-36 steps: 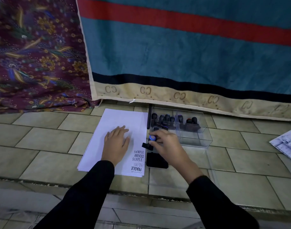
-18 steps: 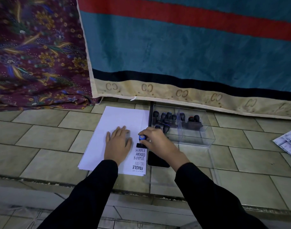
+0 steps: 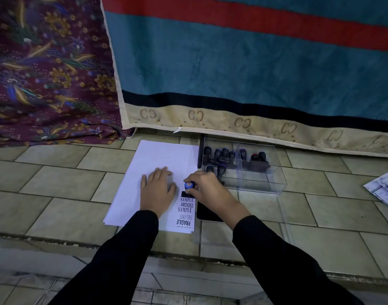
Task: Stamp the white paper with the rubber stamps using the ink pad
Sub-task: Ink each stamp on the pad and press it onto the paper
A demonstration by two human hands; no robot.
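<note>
A stack of white paper (image 3: pixel 160 155) lies on the tiled floor, with several black stamped words (SAMPLE, AMENDED, FRAGILE) down its right edge. My left hand (image 3: pixel 157 190) rests flat on the paper, fingers spread. My right hand (image 3: pixel 207 188) grips a rubber stamp (image 3: pixel 189 186) with a blue-topped black handle, its base pressed on the paper just above the top SAMPLE print. The black ink pad (image 3: pixel 207 213) lies right of the paper, mostly hidden under my right wrist. A clear plastic box (image 3: pixel 263 186) behind it holds several black-handled stamps (image 3: pixel 224 155).
A teal, red and beige blanket (image 3: pixel 243 62) hangs behind the box, and a purple floral cloth (image 3: pixel 45 69) lies at the left. Printed sheets (image 3: pixel 384 192) lie at the far right. A clear lid (image 3: pixel 239 227) rests on the tiles under my right forearm. A floor ledge (image 3: pixel 56 241) runs across the front.
My right hand carried the stamp left from over the ink pad onto the paper's right edge and set it down above the SAMPLE print. My left hand stayed flat.
</note>
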